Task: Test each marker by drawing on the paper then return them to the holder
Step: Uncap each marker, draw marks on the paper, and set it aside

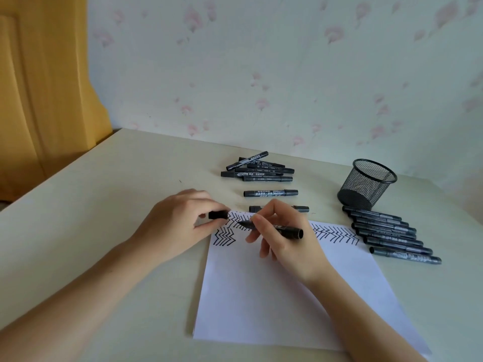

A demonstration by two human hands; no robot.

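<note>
While the right hand (282, 239) pinches an uncapped marker (277, 227) near its tip, barrel lying back over the knuckles, the left hand (180, 223) pinches the cap (218, 215) between thumb and fingertips just off the nib. Cap mouth faces the tip, so this reads as either fresh uncapping or recapping; cannot tell which. Under both hands lies the paper (274, 296), its far edge filled with black zigzag marks (224, 237), a second run showing beyond the right wrist. Nib hovers over those marks, likely so each new test lands beside the last. Beyond the right fingers sit two single markers, and past them a loose pile (258, 169), probably untested stock kept within reach. Out to the right of the right hand, a neat row (392, 235) lies side by side, seemingly the tested ones staged for return. Behind that row stands the mesh holder (366, 184), tilted and holding no markers that I can see. Table (104, 205) carries everything.
</note>
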